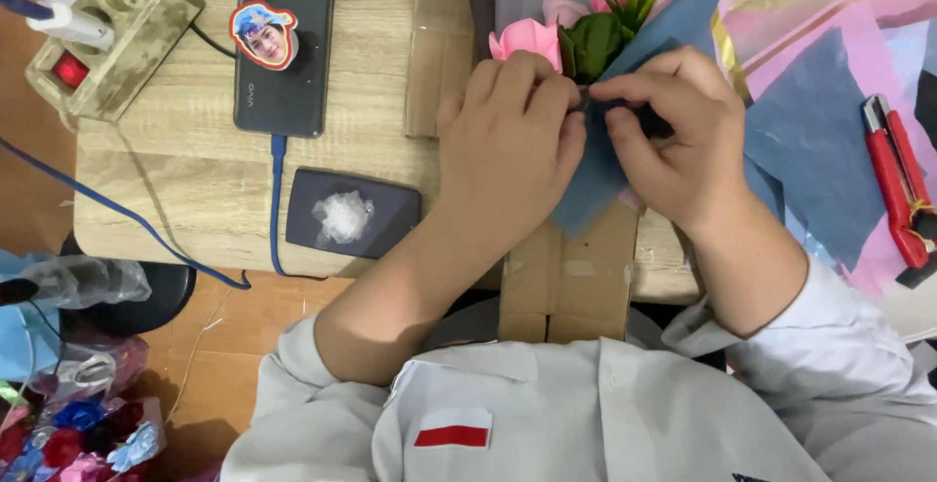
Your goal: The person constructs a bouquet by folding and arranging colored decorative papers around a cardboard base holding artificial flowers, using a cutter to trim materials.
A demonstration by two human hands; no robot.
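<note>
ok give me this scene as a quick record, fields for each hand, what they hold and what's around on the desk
left hand: pinching blue paper at the flower stem
right hand: gripping the same fold, fingertips meeting the left
blue paper: wrapped around a pink flower with green leaves
desk left: phone on a cable, power strip, dark pad
desk right: red cutter, pink and blue sheets
</note>
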